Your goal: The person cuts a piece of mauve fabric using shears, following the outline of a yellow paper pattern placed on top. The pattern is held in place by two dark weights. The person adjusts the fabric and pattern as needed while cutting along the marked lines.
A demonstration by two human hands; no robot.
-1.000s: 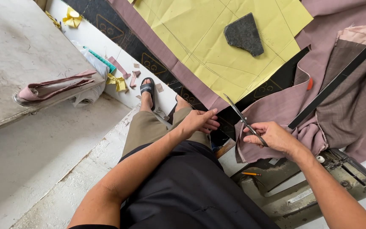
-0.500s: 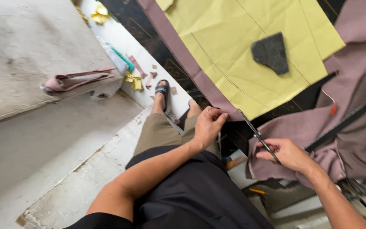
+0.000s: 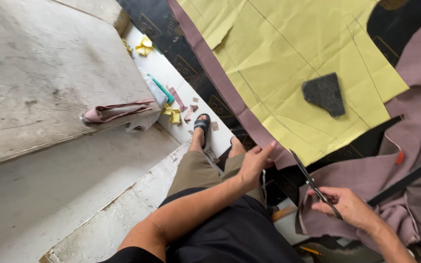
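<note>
We held the scissors (image 3: 313, 184) in our right hand (image 3: 348, 207), fingers wrapped through the handles, the blades nearly closed and pointing up toward the corner where the mauve fabric (image 3: 230, 92) met the yellow paper pattern (image 3: 288, 68). Our left hand (image 3: 253, 163) pinched the fabric's edge at that corner, fingers closed on the cloth. The risk, as we judged it, lay in the blade tip sitting so near those left fingers, and in the pattern shifting if the cloth were tugged, since only a dark grey stone weight (image 3: 324, 93) pinned it (well away from the corner). The fabric lay flat under the pattern on the black cutting mat (image 3: 181, 63), showing as a long mauve border along the pattern's lower left edge, matte and smooth, with more of it bunched loosely at the right.
</note>
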